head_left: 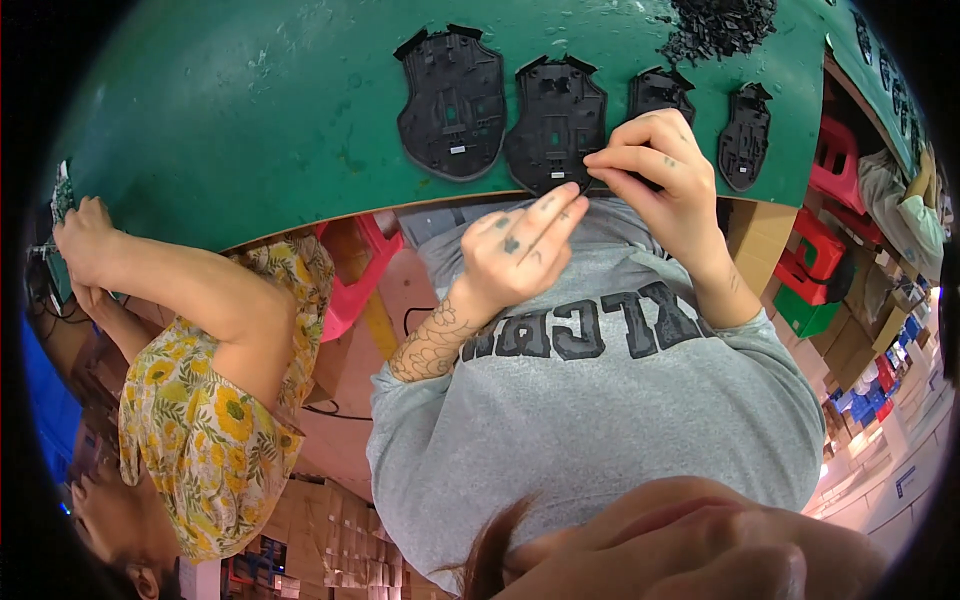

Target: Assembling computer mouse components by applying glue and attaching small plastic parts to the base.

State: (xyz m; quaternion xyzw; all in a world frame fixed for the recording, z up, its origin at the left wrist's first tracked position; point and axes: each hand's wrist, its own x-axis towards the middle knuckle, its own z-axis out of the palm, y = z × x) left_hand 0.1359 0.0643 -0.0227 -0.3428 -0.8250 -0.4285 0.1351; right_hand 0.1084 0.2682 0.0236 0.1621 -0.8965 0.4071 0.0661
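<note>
Shell in hand area (554,115): black plastic, second from left, at the near edge of the green table (290,120), ribbed face up, white label toward its lower end.
Right hand (668,170): grip drawn to a near pinch, thumb and forefinger at the shell's lower right edge; cannot tell whether a piece is held.
Left hand (515,245): grip partly curled, two fingers extended to the shell's lower edge; cannot tell whether it has hold.
Adjacent shells: left shell (450,95) just beside; third shell (660,90) partly behind the right hand; rightmost shell (745,135) apart.
Loose stock: pile of small black pieces (722,28), beyond the shells.
</note>
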